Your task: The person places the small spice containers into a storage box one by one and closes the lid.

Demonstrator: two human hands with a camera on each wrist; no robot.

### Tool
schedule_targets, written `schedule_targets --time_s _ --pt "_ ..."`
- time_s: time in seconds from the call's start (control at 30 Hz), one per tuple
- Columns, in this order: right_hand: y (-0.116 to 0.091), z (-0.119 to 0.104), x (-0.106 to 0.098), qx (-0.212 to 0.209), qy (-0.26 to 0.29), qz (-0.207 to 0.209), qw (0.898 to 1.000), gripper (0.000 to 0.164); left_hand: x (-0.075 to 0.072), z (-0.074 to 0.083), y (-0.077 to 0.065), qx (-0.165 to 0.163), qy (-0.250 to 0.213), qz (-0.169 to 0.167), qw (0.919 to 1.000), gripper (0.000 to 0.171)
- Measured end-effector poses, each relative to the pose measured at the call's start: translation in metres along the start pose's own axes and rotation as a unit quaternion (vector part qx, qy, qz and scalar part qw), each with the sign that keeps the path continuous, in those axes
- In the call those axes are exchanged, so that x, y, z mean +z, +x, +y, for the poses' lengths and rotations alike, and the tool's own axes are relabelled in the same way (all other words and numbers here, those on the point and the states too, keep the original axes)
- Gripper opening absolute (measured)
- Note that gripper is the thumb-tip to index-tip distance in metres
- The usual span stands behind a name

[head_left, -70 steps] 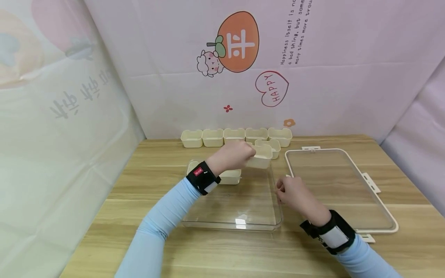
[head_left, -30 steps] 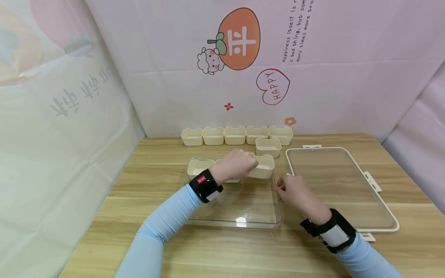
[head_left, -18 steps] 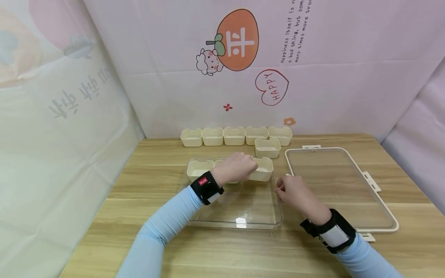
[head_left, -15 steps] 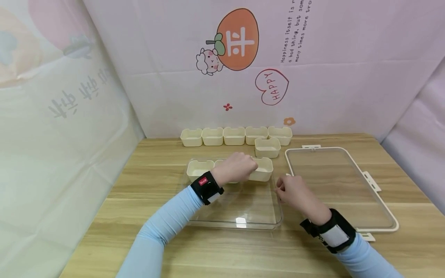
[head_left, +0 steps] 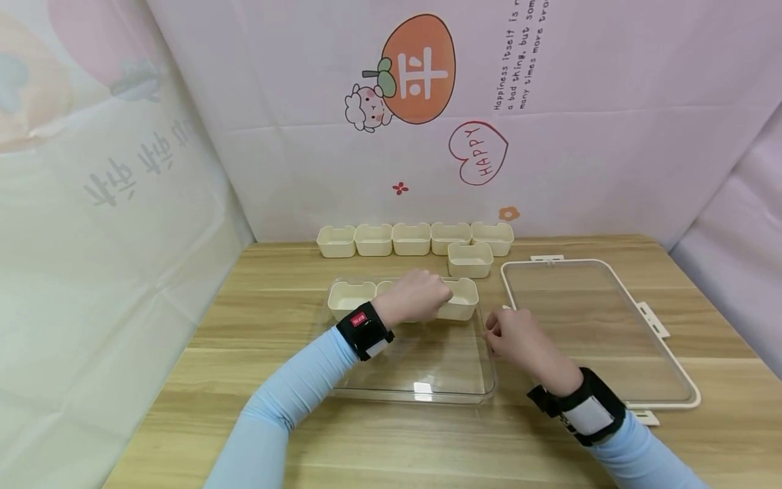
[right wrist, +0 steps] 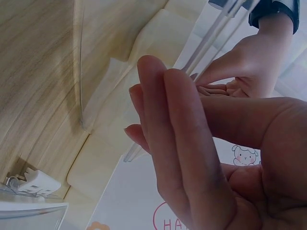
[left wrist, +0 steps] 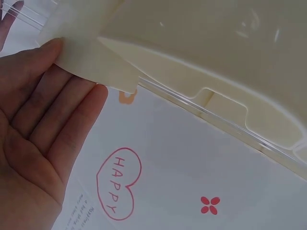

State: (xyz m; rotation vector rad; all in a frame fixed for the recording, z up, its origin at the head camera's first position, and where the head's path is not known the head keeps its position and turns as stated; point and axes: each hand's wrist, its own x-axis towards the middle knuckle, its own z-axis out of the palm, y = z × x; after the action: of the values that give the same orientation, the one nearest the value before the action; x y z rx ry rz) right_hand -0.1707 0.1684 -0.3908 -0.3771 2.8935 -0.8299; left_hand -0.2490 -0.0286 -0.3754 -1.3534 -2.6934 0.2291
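My left hand (head_left: 418,297) pinches the side wall of a small cream plastic bin (head_left: 461,305) at the back right corner of a clear shallow box (head_left: 409,394). In the left wrist view, the thumb (left wrist: 50,50) and fingers hold that wall between them. Left of it in the box stand two more cream bins, one at the left end (head_left: 351,297) and one mostly hidden behind my left hand. My right hand (head_left: 528,346) holds the clear box's right wall, its fingers bent and its thumb largely hidden in the right wrist view.
Behind the box, several cream bins (head_left: 411,240) form a row along the cloth backdrop, with a single bin (head_left: 470,260) in front of the row's right end. A clear lid with a white rim (head_left: 666,350) and clips lies to the right on the wooden table (head_left: 379,448).
My left hand has lowered the cream bin from above the clear box into its back right corner, beside the other two bins. My right hand stays at the box's right wall.
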Motion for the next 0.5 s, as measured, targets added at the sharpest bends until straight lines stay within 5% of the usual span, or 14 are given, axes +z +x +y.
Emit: schedule_targets --time_s 0.5 --pt "-0.0007 -0.0014 -0.0013 0.007 -0.003 -0.007 1.000 0.008 0.0025 0.0022 0.0010 0.001 -0.015 -0.025 0.9996 0.018"
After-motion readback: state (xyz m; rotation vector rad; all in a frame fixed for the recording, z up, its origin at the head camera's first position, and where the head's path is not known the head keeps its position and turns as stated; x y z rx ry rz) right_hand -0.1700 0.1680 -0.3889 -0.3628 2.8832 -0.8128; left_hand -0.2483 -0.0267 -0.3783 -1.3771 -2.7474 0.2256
